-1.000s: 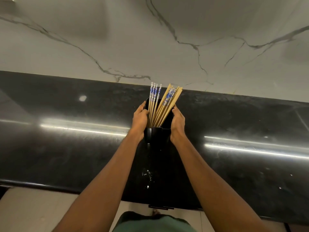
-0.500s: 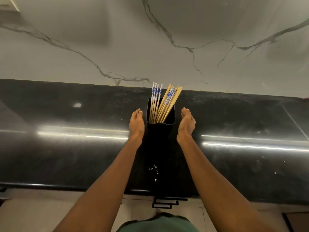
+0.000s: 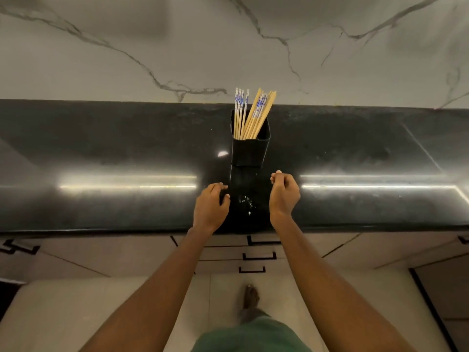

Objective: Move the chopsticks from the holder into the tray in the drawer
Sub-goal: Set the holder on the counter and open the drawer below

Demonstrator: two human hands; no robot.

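Though gripped by neither hand, standing upright at 12 o'clock from both: one black, square-sided, open-topped holder (image 3: 250, 151), smooth-walled, on one glossy black stone countertop (image 3: 101, 148). Inside it, one bunch of slim wooden chopsticks (image 3: 250, 115), tops poking above the rim: four straight ones with blue-and-white patterned ends at the 9 o'clock side, then a fan of plain tan sticks leaning toward 1 o'clock, a few patterned ones among them, too tightly packed to count.

Two bare hands, both on the 6 o'clock side of the holder and apart from it. Left hand (image 3: 210, 207) at about 7 o'clock of the holder, over the countertop, fingers loosely bent, thumb spread, holding nothing. Right hand (image 3: 284, 194) at about 5 o'clock, fingers curled in toward the palm, thumb tip against the forefinger, also holding nothing. Between the two, the holder's dark reflection in the polished stone.

At 12 o'clock beyond the countertop, one pale marble wall (image 3: 152, 47) with thin grey veins. At 6 o'clock under the counter edge, pale flat drawer fronts (image 3: 220, 256), shut, with three thin black bracket-shaped handles (image 3: 258, 259) stacked one under another. Lower still, one bare foot (image 3: 250, 297) and green cloth (image 3: 253, 334).
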